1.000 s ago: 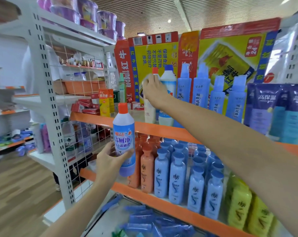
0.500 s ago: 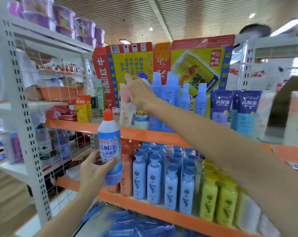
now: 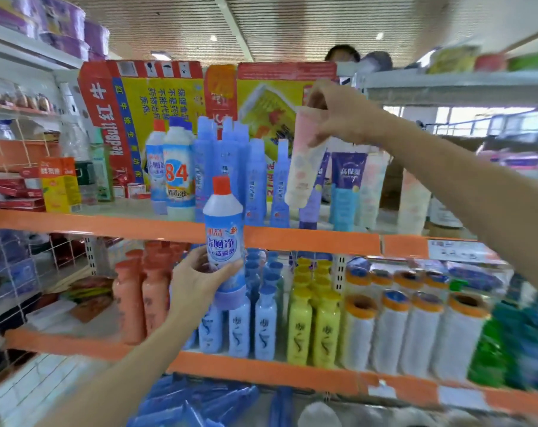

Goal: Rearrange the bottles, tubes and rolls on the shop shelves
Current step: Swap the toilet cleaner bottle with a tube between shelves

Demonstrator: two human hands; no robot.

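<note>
Left hand (image 3: 196, 285): fingers wrapped around upright orange-capped cleaner bottle (image 3: 223, 232), before upper shelf (image 3: 310, 241) edge. Right hand (image 3: 338, 114): fingers pinching top of pale pink tube (image 3: 304, 161), hanging clear above that shelf

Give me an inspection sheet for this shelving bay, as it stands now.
Surface: orange-edged upper shelf and lower shelf, both stocked.
Job's things: red-capped bottle upright in left hand; pale pink tube hanging from right hand, above the upper shelf.
Clutter: blue bottles, yellow bottles, white rolls, loose blue packs below.
Grippers: both hands closed in a grip.
Cables: nothing seen.
Surroundings: printed cartons behind; another person partly visible beyond the shelving.
</note>
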